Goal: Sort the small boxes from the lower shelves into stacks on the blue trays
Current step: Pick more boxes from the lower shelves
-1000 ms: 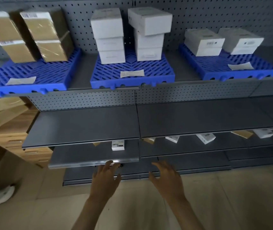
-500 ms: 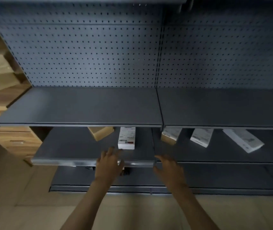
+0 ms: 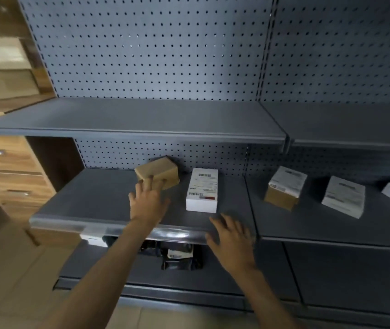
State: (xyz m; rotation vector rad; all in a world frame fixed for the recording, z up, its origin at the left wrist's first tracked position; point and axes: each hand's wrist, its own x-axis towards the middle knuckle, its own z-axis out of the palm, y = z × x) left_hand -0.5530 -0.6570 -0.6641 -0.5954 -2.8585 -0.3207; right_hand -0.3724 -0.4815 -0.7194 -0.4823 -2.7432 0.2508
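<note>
Both spread, empty: left hand touches the brown cardboard box, right hand hovers; probably light, stiff, so we'd clasp its sides.

A shop or stockroom: grey metal shelving with pegboard backing holds small labelled boxes.

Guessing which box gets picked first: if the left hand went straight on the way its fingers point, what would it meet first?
The brown cardboard box: fingertips of the left hand overlap its front face, though whether they touch it is unclear. The white box lies off to the right.
</note>
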